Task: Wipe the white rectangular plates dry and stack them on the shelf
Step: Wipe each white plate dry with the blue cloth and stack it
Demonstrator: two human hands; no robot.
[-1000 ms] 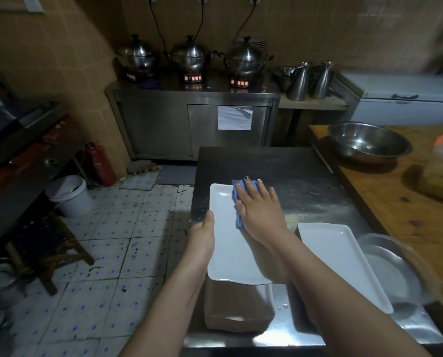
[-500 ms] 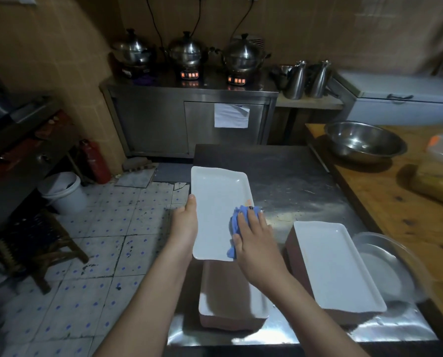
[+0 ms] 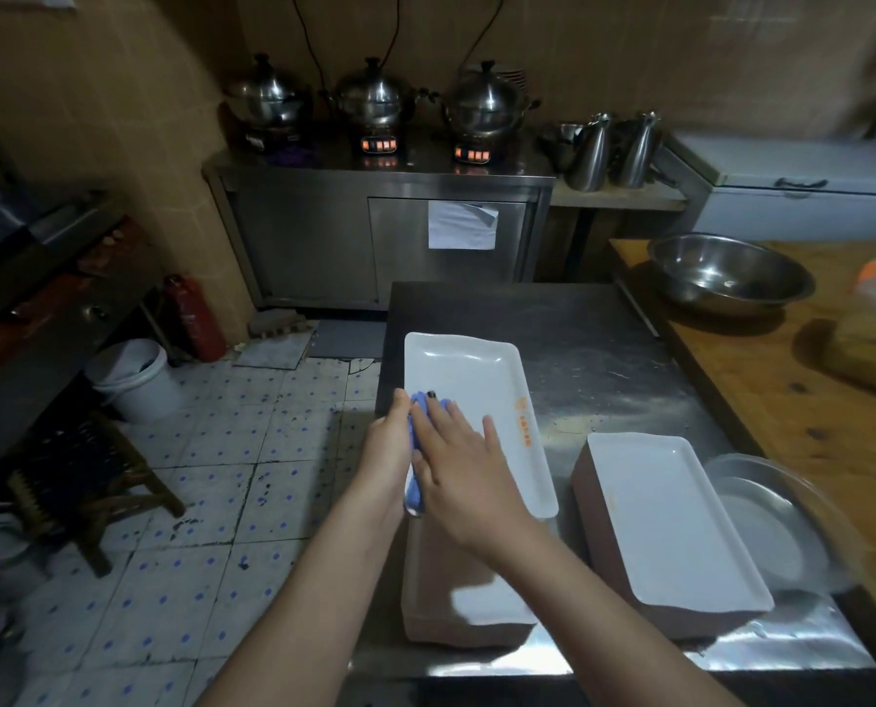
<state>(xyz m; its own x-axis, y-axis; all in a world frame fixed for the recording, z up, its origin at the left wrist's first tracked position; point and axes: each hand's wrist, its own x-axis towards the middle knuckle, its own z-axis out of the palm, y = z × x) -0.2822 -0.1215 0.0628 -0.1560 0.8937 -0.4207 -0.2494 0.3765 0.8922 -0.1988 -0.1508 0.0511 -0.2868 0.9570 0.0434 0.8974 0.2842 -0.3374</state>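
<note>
L hand [image 3: 387, 454] is gripping white rectangular plate [image 3: 469, 390] by its left rim over steel table's [image 3: 604, 359] near-left corner. R hand [image 3: 458, 472], fingers flat, is pressing blue cloth [image 3: 416, 454] on it. Near stack [image 3: 456, 604] & right stack [image 3: 675, 523] are sitting unshelved, so prob. midway w/ wiping.

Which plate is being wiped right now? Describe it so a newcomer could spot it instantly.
On the steel table, look to its left edge, above the nearer plate stack. The white rectangular plate there is held by the left hand while the right hand presses a blue cloth onto it. Unlike the stacked plates, it is single and has orange print on its right rim.
</note>
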